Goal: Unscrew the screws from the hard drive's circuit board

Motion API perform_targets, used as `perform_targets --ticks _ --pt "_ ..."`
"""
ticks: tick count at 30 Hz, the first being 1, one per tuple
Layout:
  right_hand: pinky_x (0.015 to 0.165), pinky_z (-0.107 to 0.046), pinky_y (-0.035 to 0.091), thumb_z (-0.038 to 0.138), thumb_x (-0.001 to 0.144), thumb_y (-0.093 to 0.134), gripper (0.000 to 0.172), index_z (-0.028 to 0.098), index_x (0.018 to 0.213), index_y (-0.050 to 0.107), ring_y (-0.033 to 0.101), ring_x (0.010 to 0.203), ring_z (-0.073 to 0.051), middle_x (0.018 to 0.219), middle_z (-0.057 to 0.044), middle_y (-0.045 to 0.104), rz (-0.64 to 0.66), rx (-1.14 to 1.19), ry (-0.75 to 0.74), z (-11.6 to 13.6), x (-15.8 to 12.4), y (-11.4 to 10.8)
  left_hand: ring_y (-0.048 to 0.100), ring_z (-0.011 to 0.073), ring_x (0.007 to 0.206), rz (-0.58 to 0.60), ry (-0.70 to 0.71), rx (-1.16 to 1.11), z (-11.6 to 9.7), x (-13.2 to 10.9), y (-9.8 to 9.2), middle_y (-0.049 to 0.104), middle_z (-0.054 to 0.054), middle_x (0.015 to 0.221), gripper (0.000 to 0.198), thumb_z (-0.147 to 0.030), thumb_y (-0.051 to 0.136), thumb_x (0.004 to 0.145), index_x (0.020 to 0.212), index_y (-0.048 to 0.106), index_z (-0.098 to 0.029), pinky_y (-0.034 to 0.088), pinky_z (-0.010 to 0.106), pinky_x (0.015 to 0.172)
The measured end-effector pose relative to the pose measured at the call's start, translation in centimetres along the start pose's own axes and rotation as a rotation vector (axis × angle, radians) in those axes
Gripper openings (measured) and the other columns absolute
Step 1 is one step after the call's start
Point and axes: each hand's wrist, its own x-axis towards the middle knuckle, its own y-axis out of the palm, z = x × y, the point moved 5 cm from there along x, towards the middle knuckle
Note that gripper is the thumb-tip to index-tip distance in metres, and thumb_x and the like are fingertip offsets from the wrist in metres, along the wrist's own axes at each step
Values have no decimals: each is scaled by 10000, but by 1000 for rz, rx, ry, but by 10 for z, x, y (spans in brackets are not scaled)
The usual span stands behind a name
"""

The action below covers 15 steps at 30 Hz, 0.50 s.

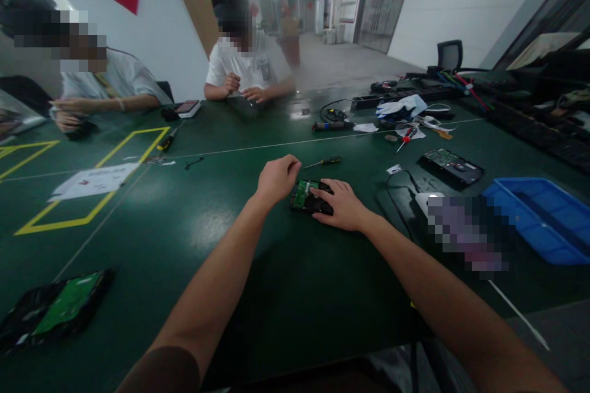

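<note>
A hard drive (302, 196) lies on the green table in front of me, its green circuit board facing up. My right hand (340, 206) grips its right part, thumb and fingers spread across the top and side. Just above the drive's left end is my left hand (278, 178), raised with the fingers curled into a pinch; whatever is between the fingertips is hidden. A small screwdriver (329, 160) with a dark handle rests just beyond the drive.
A second hard drive (452, 167) and a blue tray (544, 215) are on the right, near a blurred-out device with a cable. Another drive (64, 307) lies at left. A red screwdriver (406, 137) and gloves (401, 107) lie farther back. Two people sit across the table.
</note>
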Motion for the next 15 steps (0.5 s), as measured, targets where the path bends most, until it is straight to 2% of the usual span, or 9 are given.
perform_targets --ticks 3,5,8,10,15 --pt "1160 -596 278 644 895 642 727 293 1519 518 390 1415 -398 1563 -165 414 1 8 18 1 -1 -1 705 240 960 48 -21 31 14 5 11 771 79 1035 244 -335 527 1001 1078 725 -214 515 341 861" --pt "1163 -591 276 632 893 648 727 284 1519 523 390 1414 -399 1563 -167 416 5 15 23 2 -1 -2 693 256 1033 113 -61 59 25 18 23 756 101 1117 271 -363 554 989 1128 722 -201 513 357 939" --pt "1177 -592 256 625 906 635 716 284 1524 516 379 1428 -393 1573 -164 412 10 17 23 4 -1 -4 633 279 1214 214 -111 57 39 54 49 699 135 1288 347 -364 579 978 1246 684 -171 458 374 1070" --pt "1180 -599 250 632 912 625 714 292 1529 505 373 1437 -388 1577 -160 412 9 17 33 5 -1 -5 597 290 1278 216 -146 53 46 81 64 678 159 1326 386 -362 589 975 1289 657 -148 428 377 1104" --pt "1179 -607 257 634 904 637 725 293 1529 497 373 1449 -385 1585 -168 411 6 32 30 6 -2 -5 608 329 1247 202 -274 35 62 129 97 657 243 1314 510 -483 621 956 1280 631 -89 445 388 1055"
